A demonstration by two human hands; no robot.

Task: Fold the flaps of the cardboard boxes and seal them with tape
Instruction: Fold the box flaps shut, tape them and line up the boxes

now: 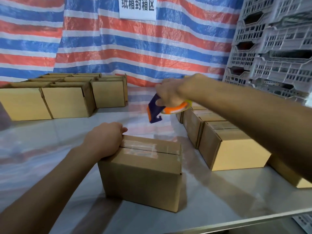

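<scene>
Left hand [105,139] curled over left end of taped cardboard box [141,173] near bench [219,196] front edge; right hand [168,93] grips tape dispenser [157,109] above bench

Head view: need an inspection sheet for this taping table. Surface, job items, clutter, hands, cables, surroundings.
Surface: pale glossy table, reflecting the striped tarp.
Job's things: centre box closed, clear tape along its top seam; tape dispenser held in the air; box rows back left and right.
Clutter: nothing seen.
Hands: left hand holds centre box's top left edge; right hand grips tape dispenser.
Cables: nothing seen.
Surroundings: striped tarp, paper sign, stacked grey crates.
</scene>
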